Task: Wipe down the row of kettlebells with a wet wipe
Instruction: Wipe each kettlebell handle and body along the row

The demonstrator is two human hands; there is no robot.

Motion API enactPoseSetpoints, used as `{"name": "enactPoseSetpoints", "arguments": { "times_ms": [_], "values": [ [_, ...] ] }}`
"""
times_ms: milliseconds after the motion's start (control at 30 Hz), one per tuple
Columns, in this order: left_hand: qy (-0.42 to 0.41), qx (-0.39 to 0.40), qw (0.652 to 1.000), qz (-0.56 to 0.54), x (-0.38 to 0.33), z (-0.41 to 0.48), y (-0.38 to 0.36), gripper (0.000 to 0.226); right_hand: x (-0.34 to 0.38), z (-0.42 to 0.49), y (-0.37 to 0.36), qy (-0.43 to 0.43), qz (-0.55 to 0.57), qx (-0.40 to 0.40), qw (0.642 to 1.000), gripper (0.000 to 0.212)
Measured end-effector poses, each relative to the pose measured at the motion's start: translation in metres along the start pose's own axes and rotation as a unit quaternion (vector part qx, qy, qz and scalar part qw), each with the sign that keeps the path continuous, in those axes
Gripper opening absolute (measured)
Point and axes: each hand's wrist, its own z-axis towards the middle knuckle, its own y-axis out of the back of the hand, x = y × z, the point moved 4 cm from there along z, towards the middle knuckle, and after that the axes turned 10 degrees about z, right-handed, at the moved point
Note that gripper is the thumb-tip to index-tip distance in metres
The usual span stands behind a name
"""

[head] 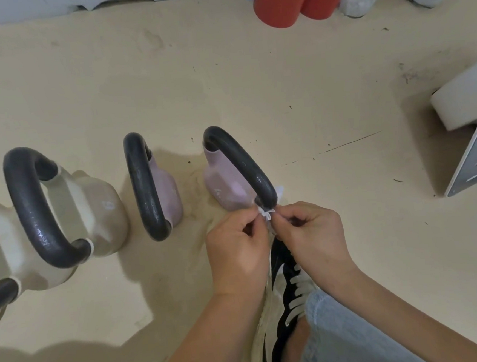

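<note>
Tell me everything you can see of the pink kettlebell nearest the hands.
The pink kettlebell stands upright on the beige floor, rightmost in the row. Its pale pink body looks matte and coated, with a faint mark on the side; a thick, glossy black handle arches over it. At the handle's near end, the left hand and right hand pinch a white wipe.

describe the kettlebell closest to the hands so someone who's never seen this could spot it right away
Follow the row of kettlebells across the beige floor to its right end. The last one is a small pink kettlebell with a black handle, just beyond the left hand and right hand pinching a white wipe. Its pink neighbour stands further left, and the cream kettlebells are bigger.
</note>
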Motion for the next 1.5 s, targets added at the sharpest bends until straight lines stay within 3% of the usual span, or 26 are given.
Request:
{"name": "enactPoseSetpoints", "arguments": {
  "times_ms": [167, 333, 500, 567, 633, 733, 800, 1067, 1167, 1500],
  "values": [
    [0.062, 0.011, 0.996, -0.069, -0.003, -0.004, 0.0, 0.021, 0.0, 0.001, 0.001, 0.038, -0.053, 0.018, 0.998, 0.027],
    [0.061, 0.045, 0.995, -0.06, 0.001, -0.004, -0.002, 0.021, -0.002, 0.002, -0.003, 0.075, -0.115, 0.067, 0.988, 0.035],
    [0.098, 0.078, 0.985, -0.117, 0.016, -0.011, 0.0, 0.005, -0.001, -0.002, -0.011, -0.031, 0.017, 0.136, 0.99, 0.032],
    [0.134, 0.094, 0.973, -0.165, 0.021, -0.015, 0.0, 0.01, -0.003, -0.005, -0.011, -0.084, 0.068, 0.161, 0.981, 0.036],
    [0.133, 0.06, 0.979, -0.145, 0.02, -0.011, 0.006, 0.007, -0.005, -0.006, -0.004, -0.122, 0.109, 0.134, 0.977, 0.035],
    [0.12, -0.013, 0.987, -0.104, 0.009, 0.003, 0.018, 0.016, -0.005, -0.002, 0.013, -0.132, 0.145, 0.019, 0.981, 0.033],
    [0.097, -0.009, 0.99, -0.101, -0.001, 0.015, 0.02, 0.019, -0.003, 0.0, 0.016, -0.119, 0.152, -0.011, 0.981, 0.034],
    [-0.047, 0.113, 0.991, 0.045, -0.003, 0.046, 0.005, 0.025, -0.001, 0.001, 0.012, -0.128, 0.145, -0.01, 0.981, 0.028],
    [-0.075, 0.104, 0.99, 0.067, -0.002, 0.043, 0.008, 0.025, -0.001, 0.0, 0.012, -0.129, 0.15, -0.013, 0.98, 0.028],
    [-0.054, 0.07, 0.995, 0.045, 0.009, 0.02, 0.013, 0.011, -0.002, 0.0, 0.013, -0.125, 0.136, -0.029, 0.982, 0.027]
  ]
}}
